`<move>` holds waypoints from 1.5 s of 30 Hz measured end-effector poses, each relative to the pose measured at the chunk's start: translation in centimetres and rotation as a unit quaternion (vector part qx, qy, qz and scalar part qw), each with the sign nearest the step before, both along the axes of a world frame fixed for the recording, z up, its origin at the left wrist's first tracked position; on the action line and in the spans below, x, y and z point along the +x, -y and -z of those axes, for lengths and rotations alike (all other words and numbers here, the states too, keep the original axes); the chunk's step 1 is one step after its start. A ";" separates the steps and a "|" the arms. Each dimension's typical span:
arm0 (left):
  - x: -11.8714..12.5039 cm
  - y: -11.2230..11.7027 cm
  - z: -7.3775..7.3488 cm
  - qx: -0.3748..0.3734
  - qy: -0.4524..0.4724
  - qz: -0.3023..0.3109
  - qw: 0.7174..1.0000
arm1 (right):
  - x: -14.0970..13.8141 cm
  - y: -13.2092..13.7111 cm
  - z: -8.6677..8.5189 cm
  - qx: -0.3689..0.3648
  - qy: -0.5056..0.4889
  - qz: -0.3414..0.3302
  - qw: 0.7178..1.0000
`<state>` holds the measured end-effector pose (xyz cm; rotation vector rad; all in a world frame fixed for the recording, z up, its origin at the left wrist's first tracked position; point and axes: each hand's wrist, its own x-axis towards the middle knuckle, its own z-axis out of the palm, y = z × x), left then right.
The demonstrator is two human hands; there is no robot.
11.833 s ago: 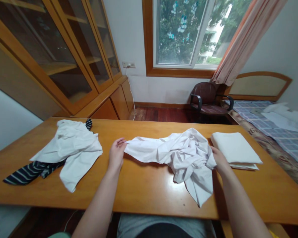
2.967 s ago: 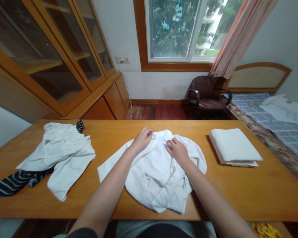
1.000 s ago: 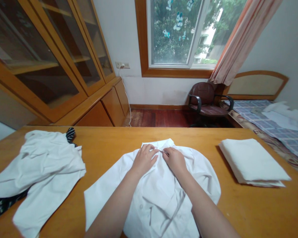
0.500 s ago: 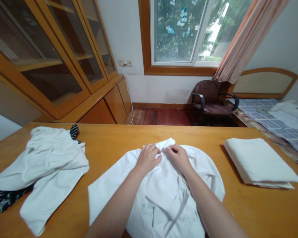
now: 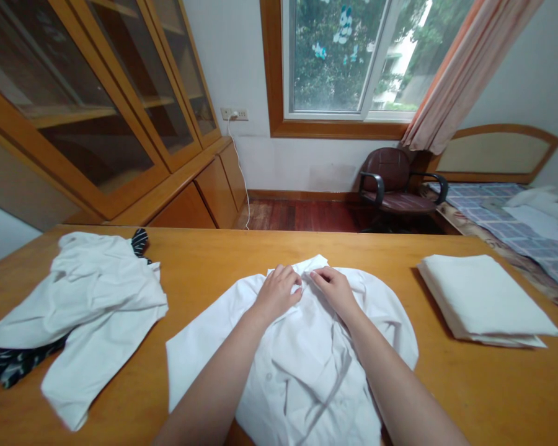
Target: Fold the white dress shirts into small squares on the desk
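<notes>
A white button-up shirt (image 5: 302, 365) lies spread on the wooden table (image 5: 204, 266) in front of me, collar at the far side. My left hand (image 5: 278, 294) and my right hand (image 5: 334, 290) rest side by side just below the collar. Both have their fingers curled and pinched on the shirt's front edges near the top button. The fingertips meet at the middle of the collar opening.
A crumpled white garment (image 5: 93, 297) lies at the left over a dark striped one (image 5: 9, 365). A folded white stack (image 5: 483, 297) sits at the right. Beyond the table are glass-door cabinets (image 5: 97, 105), a brown armchair (image 5: 395, 186), a bed (image 5: 516, 217) and a window.
Over the longer span the crumpled shirt was laid flat and both hands went to its collar. In the last second the hands stay pinched at the collar with only slight finger shifts.
</notes>
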<state>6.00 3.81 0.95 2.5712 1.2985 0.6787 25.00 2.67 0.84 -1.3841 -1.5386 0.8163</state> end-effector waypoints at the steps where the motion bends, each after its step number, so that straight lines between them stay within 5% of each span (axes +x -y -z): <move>1: 0.0 0.0 -0.1 0.005 0.002 0.003 1.000 | 0.0 0.0 0.0 0.001 -0.003 -0.001 1.000; 25: -0.2 -0.3 -0.8 0.056 0.106 0.015 0.993 | -0.3 0.2 -0.8 0.075 -0.103 -0.036 0.991; 36: -0.6 -0.6 0.1 -0.062 0.145 -0.017 0.987 | 0.3 -0.1 -0.3 0.074 -0.087 -0.035 0.993; 42: -1.6 -1.0 0.0 -0.140 0.185 -0.001 0.973 | 0.2 -0.2 0.4 0.002 -0.062 -0.019 0.998; 45: -1.7 -1.2 0.2 -0.152 0.197 0.002 0.968 | -0.1 -0.1 0.7 0.038 -0.015 -0.008 0.999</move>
